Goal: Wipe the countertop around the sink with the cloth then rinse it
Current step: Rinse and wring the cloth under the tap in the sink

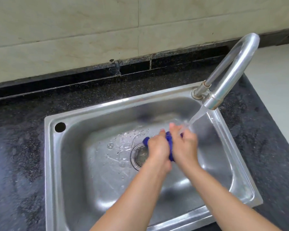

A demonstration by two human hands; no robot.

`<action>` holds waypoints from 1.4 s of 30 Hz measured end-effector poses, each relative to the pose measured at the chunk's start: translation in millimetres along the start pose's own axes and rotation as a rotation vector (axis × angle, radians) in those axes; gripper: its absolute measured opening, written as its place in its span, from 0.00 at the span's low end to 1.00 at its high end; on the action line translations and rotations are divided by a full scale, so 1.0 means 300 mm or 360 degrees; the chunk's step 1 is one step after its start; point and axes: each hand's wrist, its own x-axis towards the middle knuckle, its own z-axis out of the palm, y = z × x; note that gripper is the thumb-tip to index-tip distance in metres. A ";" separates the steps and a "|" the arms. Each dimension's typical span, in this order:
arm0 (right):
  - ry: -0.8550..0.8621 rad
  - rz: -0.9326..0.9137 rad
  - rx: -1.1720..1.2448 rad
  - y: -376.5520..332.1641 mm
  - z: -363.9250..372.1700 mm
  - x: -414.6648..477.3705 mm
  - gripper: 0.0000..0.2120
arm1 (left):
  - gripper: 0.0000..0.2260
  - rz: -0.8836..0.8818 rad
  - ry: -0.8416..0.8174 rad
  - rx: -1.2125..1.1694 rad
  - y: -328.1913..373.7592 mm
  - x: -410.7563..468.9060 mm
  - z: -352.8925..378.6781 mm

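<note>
Water [193, 120] pours from the curved steel faucet [230, 70] at the upper right of the frame and lands on your hands, right of centre. Your left hand [158, 146] and your right hand [187, 145] sit side by side over the basin of the steel sink [70, 164], with the blue cloth [169, 144] bunched between them. Your left fingers curl round the cloth from the left, and a fold of it pokes out past them toward the drain [139, 155]. Your right hand closes on the cloth from the right, with its fingertips reaching up into the stream; motion blur hides exactly how those fingers lie. The cloth is held above the sink floor, just right of the drain. Droplets and a thin sheet of water spread over the sink floor left of the drain. Dark speckled countertop [18, 147] surrounds the sink, with pale wall tile [73, 30] across the top of the frame.
</note>
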 end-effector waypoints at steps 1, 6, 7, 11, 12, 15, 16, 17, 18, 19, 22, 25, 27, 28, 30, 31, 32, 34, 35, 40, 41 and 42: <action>0.0123 0.0003 -0.0096 -0.002 0.002 0.065 0.14 | 0.12 0.0081 -0.0001 0.0086 -0.022 -0.016 0.014; -0.0055 -0.0148 0.0007 0.006 0.050 -0.076 0.20 | 0.16 0.0173 0.0073 0.0166 0.057 -0.019 -0.024; -0.0050 -0.0168 0.0000 0.017 0.050 -0.094 0.22 | 0.18 0.0206 0.0073 0.0171 0.059 -0.026 -0.026; 0.0205 0.0016 -0.0179 -0.019 0.039 0.088 0.21 | 0.17 0.0197 -0.0040 0.0261 -0.012 -0.074 0.004; 0.0175 0.0001 -0.0157 -0.018 0.049 0.078 0.21 | 0.16 0.0166 -0.0005 0.0256 0.002 -0.067 -0.004; -0.0098 -0.0168 0.0033 0.007 0.071 -0.097 0.20 | 0.18 0.0212 0.0135 0.0156 0.078 -0.016 -0.042; -0.0142 -0.0186 0.0044 0.010 0.061 -0.113 0.20 | 0.18 0.0217 0.0135 0.0169 0.077 -0.012 -0.046; -0.0106 -0.0172 -0.0001 0.012 0.056 -0.082 0.20 | 0.18 0.0199 0.0090 0.0217 0.063 -0.024 -0.041; -0.0011 -0.0146 -0.0058 0.019 0.053 -0.023 0.20 | 0.17 0.0149 0.0020 0.0257 0.037 -0.039 -0.032; 0.0058 -0.0092 -0.0109 0.013 0.044 0.035 0.21 | 0.17 0.0092 -0.0050 0.0285 0.018 -0.055 -0.024; 0.0072 -0.0073 -0.0143 -0.002 0.037 0.105 0.21 | 0.15 0.0113 -0.0166 0.0365 0.042 -0.053 -0.032; -0.0410 0.0032 0.0147 -0.016 -0.014 0.051 0.16 | 0.14 0.0414 -0.0086 0.0426 0.110 -0.014 -0.062; -0.0857 0.0042 0.0044 -0.030 -0.061 0.012 0.18 | 0.13 0.0619 -0.0068 0.0453 0.147 0.007 -0.073; -0.0980 -0.0041 -0.0115 -0.042 -0.083 -0.007 0.17 | 0.13 0.0671 -0.0057 0.0449 0.161 0.019 -0.079; -0.0983 -0.0223 -0.0219 -0.081 -0.105 -0.028 0.16 | 0.15 0.0695 -0.0109 0.0540 0.176 0.041 -0.094; -0.0961 -0.0254 -0.0108 -0.109 -0.109 -0.031 0.14 | 0.18 0.0647 -0.0173 0.0665 0.167 0.046 -0.105; -0.0943 -0.0226 0.0078 -0.147 -0.112 -0.029 0.10 | 0.20 0.0569 -0.0249 0.0808 0.145 0.045 -0.114; -0.0841 -0.0151 0.0381 -0.196 -0.116 0.010 0.07 | 0.23 0.0403 -0.0366 0.0948 0.087 0.034 -0.131; -0.0755 -0.0140 0.0411 -0.200 -0.113 0.041 0.09 | 0.24 0.0314 -0.0379 0.0934 0.062 0.031 -0.140; -0.0630 -0.0397 -0.0339 -0.054 -0.069 0.052 0.17 | 0.32 -0.0266 -0.0415 0.0252 0.011 0.088 -0.162; -0.0670 -0.0441 -0.0500 -0.009 -0.061 -0.001 0.18 | 0.31 -0.0303 -0.0392 0.0129 0.019 0.095 -0.161; -0.0723 -0.0484 -0.0608 0.026 -0.054 -0.066 0.18 | 0.29 -0.0350 -0.0378 0.0019 0.024 0.095 -0.158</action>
